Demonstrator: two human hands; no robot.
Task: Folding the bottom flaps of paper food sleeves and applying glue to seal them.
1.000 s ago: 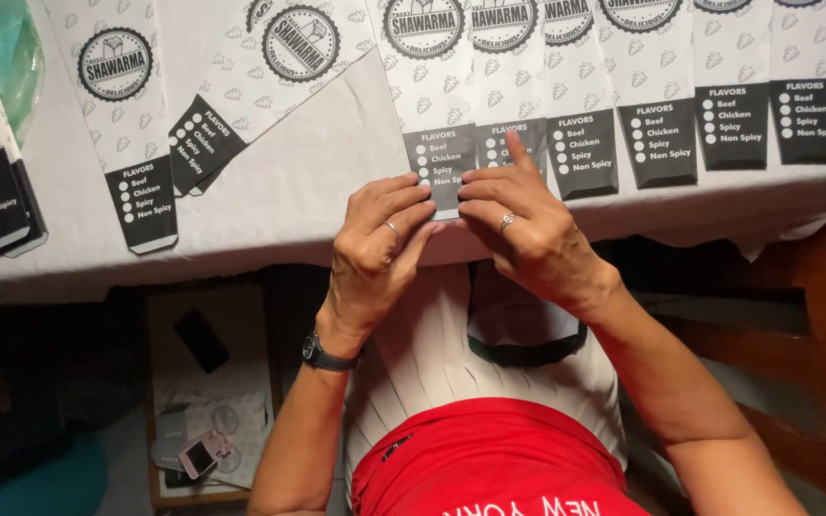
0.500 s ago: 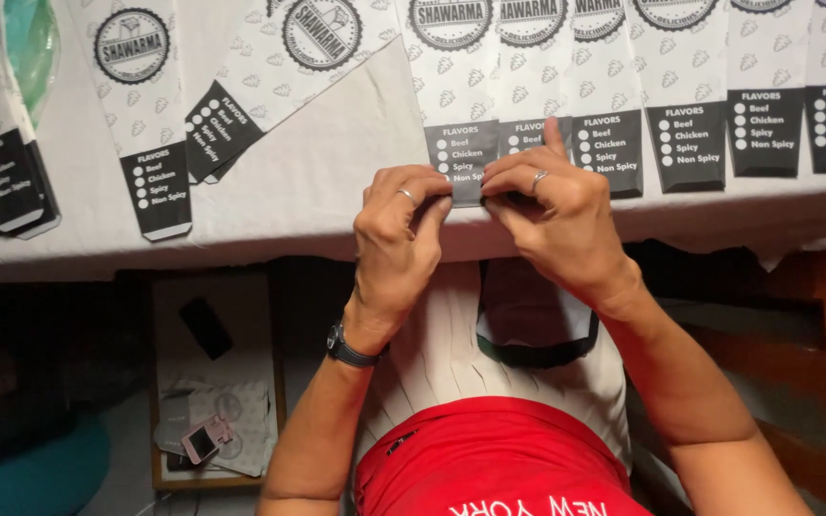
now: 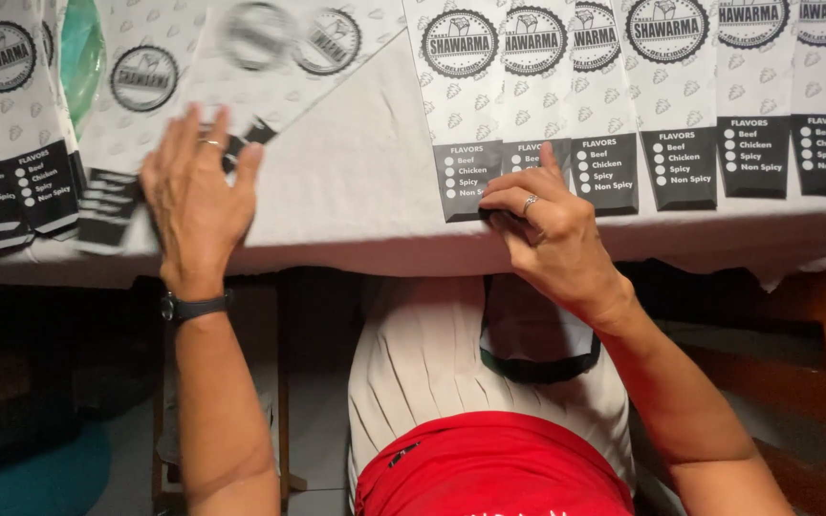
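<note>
My left hand (image 3: 193, 205), fingers spread, lies flat on a blurred white paper sleeve (image 3: 270, 57) with a round black logo and a black bottom panel, at the left of the table. My right hand (image 3: 552, 239) pinches the bottom edge of another such paper sleeve (image 3: 466, 96) at the table's front edge. That sleeve is the leftmost of a row of overlapping sleeves (image 3: 757, 96) running to the right. A ring shows on each hand and a dark watch (image 3: 193, 306) on my left wrist.
A white cloth (image 3: 356, 191) covers the table. More sleeves are stacked at the far left (image 3: 11, 115), with a green object (image 3: 83, 57) partly under them. Wooden furniture (image 3: 815, 334) stands at the lower right, a teal object (image 3: 31, 478) on the floor at the lower left.
My left hand has let go of the sleeve at the centre and moved left onto the sleeve beside the stack. My right hand stays on the centre sleeve's bottom edge.
</note>
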